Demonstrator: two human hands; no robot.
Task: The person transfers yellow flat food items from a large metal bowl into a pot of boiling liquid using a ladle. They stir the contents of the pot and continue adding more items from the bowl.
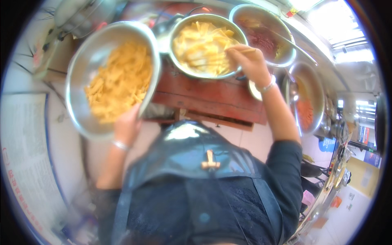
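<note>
My left hand (127,122) grips the near rim of a wide stainless steel bowl (76,101), which is tilted at the left. Orange-yellow strips of food (122,82) lie heaped along its right side. My right hand (249,62) is over the right edge of a round metal basin (180,69) on the table. Its fingers are closed around what look like thin chopsticks (245,49), blurred at their far ends. Flat, paler yellow pieces of food (202,43) fill this basin; motion blur hides their exact kind.
The basin rests on a red wooden table (196,95). Beyond my right hand stands a pot of dark red paste (265,43) with a long-handled utensil (301,53). Farther right is a metal bowl of orange-red seasoning (306,113). A small white bowl (253,90) sits under my right wrist.
</note>
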